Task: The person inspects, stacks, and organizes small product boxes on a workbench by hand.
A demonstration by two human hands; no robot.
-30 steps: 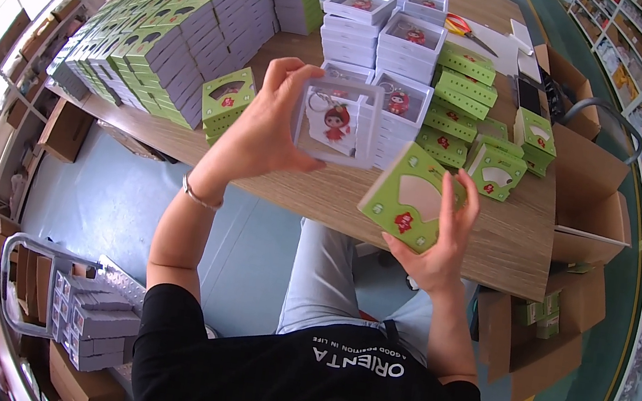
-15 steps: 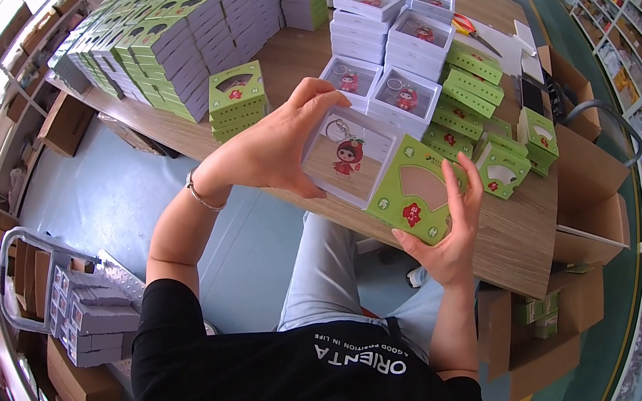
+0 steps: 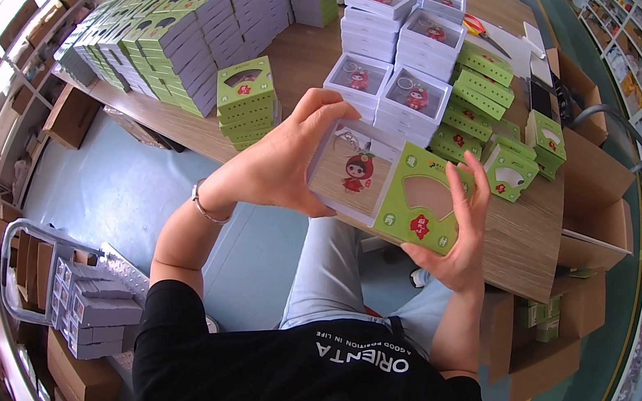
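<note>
Fingers on both sides are gripping as I watch over my head feed: the left hand (image 3: 282,157) clasps a clear-windowed case (image 3: 381,160) and the right hand (image 3: 465,251) a green box (image 3: 400,212) by its far and near edges. Beyond both sets of fingers spreads the wooden table (image 3: 514,242). Ahead and left of the left fingers I have the long bank of green boxes (image 3: 196,37); just past the fingertips, the white case stacks (image 3: 422,60). Between the hands, green box and case now meet edge to edge; a second ago I saw a gap, with the case higher and the box tilted. I cannot tell whether the case has started in. Smallest, right of the left fingertips, a red figure charm (image 3: 356,174) shows through the case's window.
</note>
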